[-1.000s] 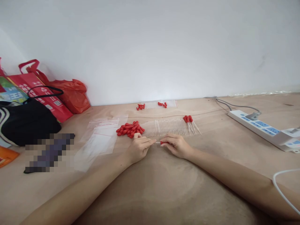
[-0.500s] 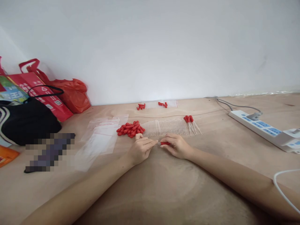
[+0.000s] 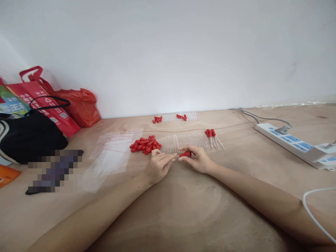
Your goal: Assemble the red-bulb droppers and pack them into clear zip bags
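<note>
My right hand (image 3: 197, 159) pinches a red rubber bulb (image 3: 186, 154) with its narrow end turned left. A thin clear tube, partly hidden, runs from the bulb to the fingertips of my left hand (image 3: 159, 165), which are closed on it. Just behind my left hand lies a pile of red bulbs (image 3: 146, 144). A row of thin clear tubes (image 3: 183, 140) stretches to the right of the pile. At the row's right end are several tubes with red bulbs on them (image 3: 210, 133).
Clear zip bags (image 3: 112, 154) lie left of the pile. Farther back are small bulbs and tubes on a bag (image 3: 170, 118). A power strip (image 3: 291, 141) with cables is on the right. Red bags (image 3: 81, 106) and a black bag (image 3: 34, 138) stand at the left.
My right hand has lifted and tilted the red bulb slightly, with its rounded end now higher. My left hand stays nearly in place.
</note>
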`<state>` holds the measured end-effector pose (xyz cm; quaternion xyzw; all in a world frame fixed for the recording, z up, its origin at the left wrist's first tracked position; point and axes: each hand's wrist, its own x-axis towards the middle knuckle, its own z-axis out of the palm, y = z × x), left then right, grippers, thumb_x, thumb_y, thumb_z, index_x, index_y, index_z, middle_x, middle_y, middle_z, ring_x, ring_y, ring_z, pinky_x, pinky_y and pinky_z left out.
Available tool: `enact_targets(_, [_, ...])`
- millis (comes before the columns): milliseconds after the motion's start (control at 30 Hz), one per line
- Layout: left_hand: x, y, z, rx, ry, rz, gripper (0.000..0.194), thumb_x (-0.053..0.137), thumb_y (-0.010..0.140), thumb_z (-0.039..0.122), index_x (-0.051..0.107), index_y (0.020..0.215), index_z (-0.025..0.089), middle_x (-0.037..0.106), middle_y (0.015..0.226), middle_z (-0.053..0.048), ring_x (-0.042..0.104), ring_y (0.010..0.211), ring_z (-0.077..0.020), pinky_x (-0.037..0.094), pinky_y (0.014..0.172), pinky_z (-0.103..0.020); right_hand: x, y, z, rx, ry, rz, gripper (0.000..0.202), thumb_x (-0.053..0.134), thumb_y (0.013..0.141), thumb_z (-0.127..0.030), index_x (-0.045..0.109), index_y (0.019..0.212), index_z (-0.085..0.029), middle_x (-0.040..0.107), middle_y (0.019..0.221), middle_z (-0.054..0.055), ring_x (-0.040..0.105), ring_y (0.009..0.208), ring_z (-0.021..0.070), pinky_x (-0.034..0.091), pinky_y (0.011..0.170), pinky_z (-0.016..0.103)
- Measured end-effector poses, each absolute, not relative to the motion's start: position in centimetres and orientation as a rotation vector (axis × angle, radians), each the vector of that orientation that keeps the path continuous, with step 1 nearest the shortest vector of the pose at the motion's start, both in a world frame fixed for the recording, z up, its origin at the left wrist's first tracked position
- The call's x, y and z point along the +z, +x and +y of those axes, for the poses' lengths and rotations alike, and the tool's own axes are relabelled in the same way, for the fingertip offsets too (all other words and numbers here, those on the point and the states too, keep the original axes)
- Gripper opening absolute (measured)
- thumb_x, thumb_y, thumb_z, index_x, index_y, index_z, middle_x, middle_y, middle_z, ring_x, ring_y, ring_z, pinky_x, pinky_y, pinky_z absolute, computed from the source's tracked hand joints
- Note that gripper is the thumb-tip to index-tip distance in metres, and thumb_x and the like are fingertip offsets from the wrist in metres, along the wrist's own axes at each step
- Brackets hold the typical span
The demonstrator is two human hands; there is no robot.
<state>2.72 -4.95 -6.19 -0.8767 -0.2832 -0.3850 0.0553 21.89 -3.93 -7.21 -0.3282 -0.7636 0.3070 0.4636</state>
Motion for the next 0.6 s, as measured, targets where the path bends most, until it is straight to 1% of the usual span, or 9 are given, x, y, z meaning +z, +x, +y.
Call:
enact_targets(67, [-6.2,2.8,-5.0,-1.224,-2.625,-0.938,0.018,0.046,0.084,0.017,0.051,0.102,0.019,0.069,0.076,0.0,0.058,0.057,-0.0105,0.032,0.07,-0.031,-7.3,21.5,-3.8,0.953,-0.824,-1.681,0.031,0.064,0.068,-0.033,0.052,0.092,-0.019,0.057,0.07,-0.001,0.051,0.06,0.01,0.043,0.059,0.024])
enact_targets(100, [-6.2,2.9,-5.0,-1.236,-2.615,-0.973,0.018,0.046,0.084,0.017,0.05,0.102,0.019,0.069,0.075,0.001,0.058,0.058,-0.0109,0.032,0.071,-0.031,-7.3,21.2,-3.9,1.046,-0.813,-1.61,0.032,0.066,0.066,-0.034,0.051,0.09,-0.019,0.056,0.07,-0.001,0.051,0.059,0.0096,0.042,0.059,0.024])
enact_targets(233, [-6.0,3.1,-5.3,-1.231,-2.632,-1.032,0.014,0.046,0.084,0.019,0.045,0.098,0.02,0.07,0.078,0.001,0.059,0.066,-0.0132,0.033,0.076,-0.032,-6.9,20.2,-4.3,1.291,-0.746,-1.451,0.026,0.066,0.064,-0.037,0.051,0.076,-0.019,0.056,0.068,-0.002,0.053,0.064,0.0098,0.042,0.065,0.025])
enact_targets(300, [-5.9,3.1,-5.4,-1.242,-2.656,-1.062,0.017,0.046,0.084,0.021,0.042,0.101,0.021,0.069,0.08,0.001,0.06,0.072,-0.0145,0.032,0.079,-0.033,-6.3,20.3,-4.1,1.307,-0.748,-1.405,0.025,0.065,0.065,-0.037,0.052,0.077,-0.019,0.056,0.068,-0.002,0.053,0.064,0.0097,0.042,0.065,0.025])
enact_targets(367, [-5.7,3.0,-5.4,-1.245,-2.686,-1.112,0.022,0.046,0.084,0.023,0.039,0.105,0.02,0.068,0.082,0.0,0.06,0.077,-0.0156,0.031,0.081,-0.034,-5.5,21.2,-3.2,1.238,-0.813,-1.382,0.026,0.062,0.067,-0.037,0.054,0.085,-0.019,0.056,0.068,-0.002,0.05,0.06,0.0088,0.041,0.062,0.024])
enact_targets(433, [-5.7,2.9,-5.4,-1.221,-2.713,-1.161,0.026,0.046,0.083,0.023,0.038,0.107,0.02,0.068,0.083,-0.001,0.06,0.08,-0.0163,0.029,0.083,-0.036,-4.7,22.9,-1.8,1.099,-0.959,-1.396,0.032,0.057,0.07,-0.036,0.054,0.097,-0.018,0.054,0.065,-0.003,0.046,0.055,0.0083,0.038,0.057,0.023])
enact_targets(467, [-5.7,2.9,-5.4,-1.197,-2.729,-1.176,0.026,0.047,0.082,0.024,0.038,0.107,0.02,0.067,0.083,-0.001,0.059,0.08,-0.0164,0.028,0.084,-0.036,-4.3,24.0,-1.0,1.007,-1.057,-1.422,0.033,0.054,0.072,-0.036,0.054,0.099,-0.017,0.054,0.065,-0.003,0.046,0.054,0.0086,0.037,0.055,0.023])
enact_targets(533, [-5.8,2.8,-5.3,-1.149,-2.755,-1.187,0.027,0.048,0.081,0.025,0.039,0.106,0.02,0.067,0.083,-0.001,0.059,0.08,-0.0163,0.027,0.085,-0.037,-3.6,26.6,0.5,0.786,-1.27,-1.498,0.032,0.048,0.075,-0.035,0.056,0.099,-0.015,0.054,0.062,-0.002,0.046,0.053,0.0098,0.036,0.054,0.024])
enact_targets(600, [-5.8,2.8,-5.3,-1.122,-2.767,-1.183,0.026,0.048,0.081,0.025,0.04,0.105,0.02,0.067,0.084,-0.001,0.06,0.08,-0.0161,0.026,0.086,-0.038,-3.2,29.0,1.6,0.546,-1.539,-1.589,0.033,0.05,0.074,-0.032,0.057,0.101,-0.014,0.056,0.06,-0.001,0.05,0.055,0.0119,0.036,0.055,0.025])
